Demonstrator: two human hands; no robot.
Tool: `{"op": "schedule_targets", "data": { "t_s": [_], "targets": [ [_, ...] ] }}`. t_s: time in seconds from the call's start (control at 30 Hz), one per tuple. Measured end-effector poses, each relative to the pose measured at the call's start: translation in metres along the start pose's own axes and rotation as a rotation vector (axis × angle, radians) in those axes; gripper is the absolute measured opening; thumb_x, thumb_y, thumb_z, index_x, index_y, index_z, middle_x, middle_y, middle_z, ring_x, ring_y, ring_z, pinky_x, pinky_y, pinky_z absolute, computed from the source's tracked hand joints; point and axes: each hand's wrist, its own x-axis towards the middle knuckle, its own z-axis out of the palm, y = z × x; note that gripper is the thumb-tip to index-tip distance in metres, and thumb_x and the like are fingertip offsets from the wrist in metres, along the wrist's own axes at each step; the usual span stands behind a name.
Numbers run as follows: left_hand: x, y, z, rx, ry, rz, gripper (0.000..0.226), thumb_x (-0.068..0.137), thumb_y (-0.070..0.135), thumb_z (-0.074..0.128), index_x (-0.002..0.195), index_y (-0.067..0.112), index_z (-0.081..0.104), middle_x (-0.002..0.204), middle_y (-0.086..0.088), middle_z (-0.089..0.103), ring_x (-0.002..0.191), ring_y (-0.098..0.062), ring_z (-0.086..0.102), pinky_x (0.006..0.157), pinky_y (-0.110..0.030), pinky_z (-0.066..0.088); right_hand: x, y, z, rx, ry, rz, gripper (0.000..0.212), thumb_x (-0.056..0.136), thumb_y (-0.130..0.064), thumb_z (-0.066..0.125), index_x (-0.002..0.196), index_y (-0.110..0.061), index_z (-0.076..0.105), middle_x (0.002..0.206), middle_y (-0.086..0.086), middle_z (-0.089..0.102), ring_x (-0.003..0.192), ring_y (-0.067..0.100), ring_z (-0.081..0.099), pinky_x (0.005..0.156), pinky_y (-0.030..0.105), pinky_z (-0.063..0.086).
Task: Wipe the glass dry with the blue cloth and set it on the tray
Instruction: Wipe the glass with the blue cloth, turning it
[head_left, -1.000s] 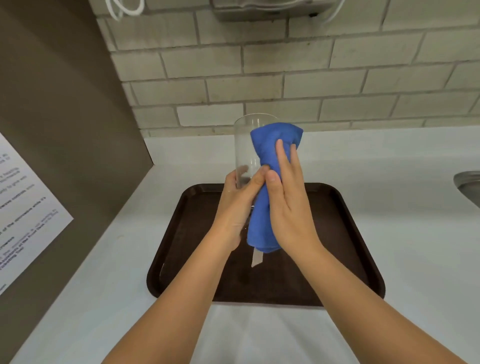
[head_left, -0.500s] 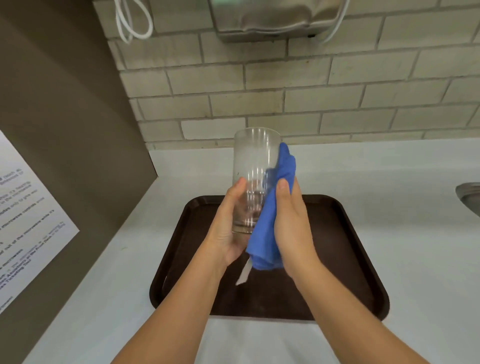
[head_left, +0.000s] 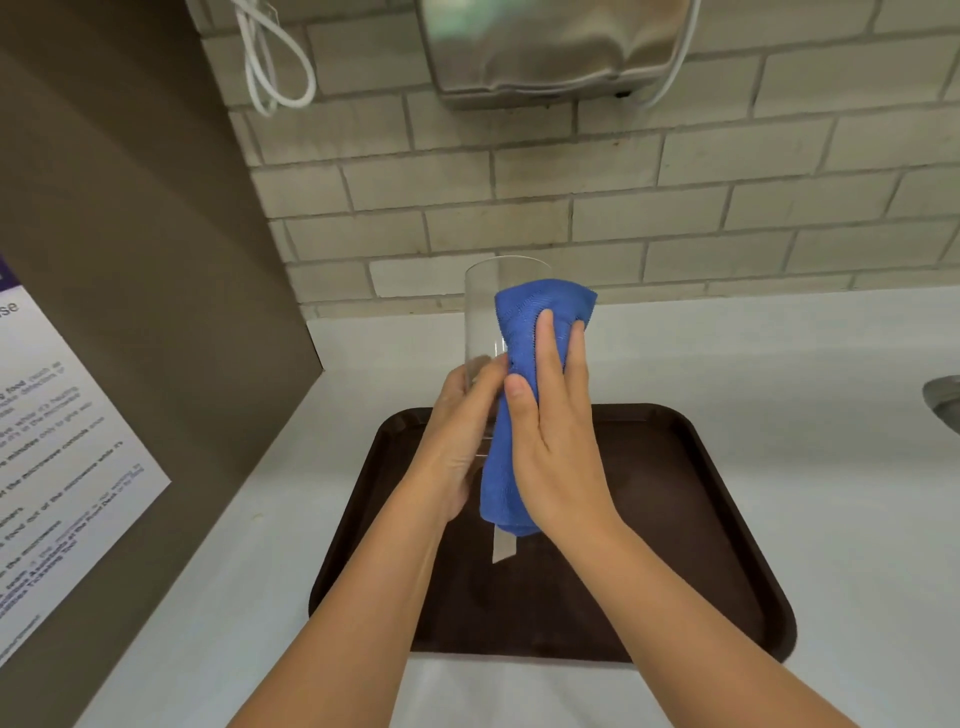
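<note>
Glass (head_left: 483, 317) stands upright, long axis vertical, held in the air above the far edge of the brown tray (head_left: 701, 519), which lies on the white counter (head_left: 779, 364) straight below both hands. The left hand (head_left: 462, 441) is wrapped around the lower part of the glass. The right hand (head_left: 556, 441) lies flat, fingers pointing up, pressing the blue cloth (head_left: 524, 358) against the right wall of the glass. Setting down calls for a plain descent; the left hand alone carries the glass.
</note>
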Motion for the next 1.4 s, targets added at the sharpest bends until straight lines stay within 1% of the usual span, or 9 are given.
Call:
{"op": "schedule_targets", "data": {
  "t_s": [0.27, 0.5, 0.6, 0.8, 0.9, 1.0, 1.1, 1.23, 1.4],
  "targets": [
    [0.005, -0.002, -0.001, -0.154, -0.110, 0.021, 0.041, 0.056, 0.056, 0.070, 0.087, 0.030, 0.074, 0.086, 0.004, 0.076, 0.083, -0.011, 0.071, 0.065, -0.023, 0.056, 0.031, -0.007, -0.009, 0.057, 0.001, -0.009, 0.050, 0.094, -0.042, 0.026, 0.140, -0.042, 0.007, 0.157, -0.008, -0.001, 0.135, -0.006, 0.005, 0.107, 0.014, 0.013],
    [0.013, -0.005, 0.003, -0.282, -0.120, 0.048, 0.040, 0.061, 0.046, 0.068, 0.090, 0.020, 0.070, 0.080, 0.000, 0.075, 0.074, -0.014, 0.070, 0.061, -0.028, 0.056, 0.054, -0.005, -0.026, 0.465, -0.063, 0.306, 0.048, 0.094, -0.043, 0.028, 0.137, -0.025, 0.035, 0.134, 0.005, 0.053, 0.119, 0.019, 0.052, 0.105, 0.039, 0.039],
    [0.016, -0.006, -0.002, -0.315, -0.081, 0.042, 0.049, 0.055, 0.048, 0.071, 0.092, 0.016, 0.068, 0.078, -0.001, 0.073, 0.072, -0.016, 0.069, 0.064, -0.029, 0.056, 0.019, 0.004, -0.014, 0.433, -0.085, 0.320, 0.039, 0.093, -0.045, 0.030, 0.129, -0.037, 0.041, 0.118, -0.009, 0.060, 0.102, -0.002, 0.059, 0.089, 0.016, 0.048],
    [0.017, -0.006, -0.009, -0.267, -0.151, -0.025, 0.062, 0.060, 0.057, 0.064, 0.103, 0.012, 0.067, 0.086, -0.006, 0.072, 0.078, -0.018, 0.068, 0.071, -0.031, 0.057, -0.004, 0.002, -0.008, 0.278, -0.066, 0.149, 0.047, 0.091, -0.043, 0.027, 0.133, -0.052, 0.008, 0.152, -0.019, 0.011, 0.126, -0.024, 0.012, 0.090, -0.012, 0.016],
    [0.016, -0.002, -0.011, -0.211, -0.107, 0.021, 0.064, 0.062, 0.059, 0.062, 0.108, 0.014, 0.067, 0.098, -0.010, 0.070, 0.088, -0.021, 0.067, 0.078, -0.034, 0.054, 0.002, -0.003, -0.005, 0.104, -0.071, 0.034, 0.044, 0.091, -0.045, 0.026, 0.122, -0.062, -0.001, 0.153, -0.021, -0.011, 0.126, -0.024, -0.009, 0.106, 0.001, 0.007],
    [0.014, -0.001, -0.014, -0.153, -0.053, 0.009, 0.051, 0.070, 0.056, 0.056, 0.103, 0.018, 0.068, 0.091, -0.003, 0.074, 0.083, -0.015, 0.070, 0.064, -0.026, 0.055, -0.004, 0.000, 0.005, 0.038, -0.040, -0.017, 0.048, 0.093, -0.041, 0.026, 0.122, -0.063, -0.007, 0.142, -0.032, -0.022, 0.136, -0.010, -0.012, 0.116, 0.023, 0.008],
    [0.011, -0.004, -0.015, -0.098, -0.015, 0.018, 0.059, 0.063, 0.063, 0.061, 0.109, 0.028, 0.062, 0.105, 0.003, 0.070, 0.094, -0.008, 0.068, 0.071, -0.025, 0.054, -0.008, 0.000, 0.012, -0.038, -0.013, -0.067, 0.045, 0.091, -0.049, 0.020, 0.120, -0.065, -0.010, 0.137, -0.034, -0.024, 0.134, -0.009, -0.007, 0.116, 0.025, 0.009],
    [0.010, -0.003, -0.016, -0.269, -0.095, 0.039, 0.050, 0.060, 0.057, 0.069, 0.100, 0.027, 0.070, 0.100, 0.002, 0.074, 0.096, -0.012, 0.068, 0.078, -0.029, 0.053, 0.022, -0.007, 0.008, -0.105, 0.005, -0.077, 0.047, 0.091, -0.047, 0.025, 0.129, -0.057, -0.001, 0.153, -0.015, -0.005, 0.122, -0.006, 0.006, 0.105, 0.022, 0.008],
    [0.008, -0.004, -0.017, -0.392, -0.153, 0.040, 0.058, 0.059, 0.054, 0.069, 0.103, 0.016, 0.067, 0.089, -0.003, 0.075, 0.081, -0.017, 0.071, 0.064, -0.030, 0.057, 0.067, -0.013, -0.008, 0.410, -0.059, 0.215, 0.045, 0.096, -0.036, 0.030, 0.140, -0.030, 0.026, 0.143, -0.001, 0.041, 0.122, 0.011, 0.043, 0.101, 0.025, 0.036]
  ]
}}
